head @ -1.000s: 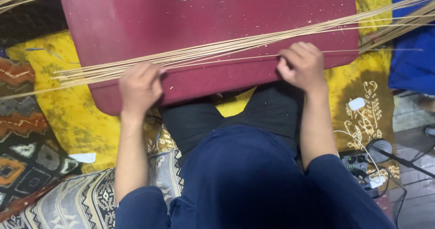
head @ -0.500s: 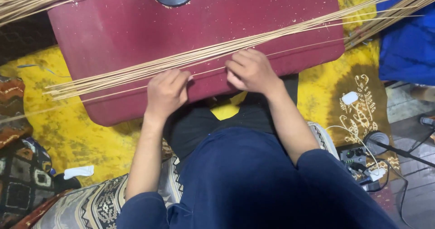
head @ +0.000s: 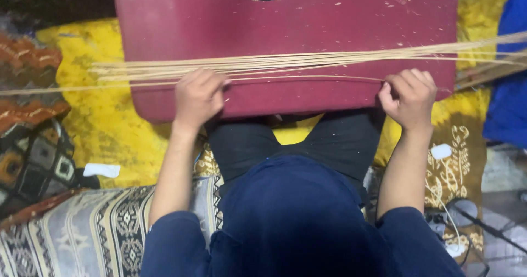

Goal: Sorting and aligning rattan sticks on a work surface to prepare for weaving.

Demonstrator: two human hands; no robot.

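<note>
hands, left hand (head: 198, 95) and right hand (head: 409, 97), pinch thin sticks (head: 307, 63) on red board (head: 307, 24).

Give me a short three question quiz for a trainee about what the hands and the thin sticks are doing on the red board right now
1. True or false: both hands rest at the near edge of the dark red flat board.
2. Which hand pinches a single thin strand apart from the bundle? A) left hand B) right hand C) neither
3. Fill in: the bundle of long pale thin sticks lies across the board from left to ____.

Key
1. True: the left hand and right hand both sit at the near edge.
2. B: the right hand's fingertips close on one strand; the left hand lies over the sticks.
3. right, running out past the board over the yellow patterned cloth.
</note>
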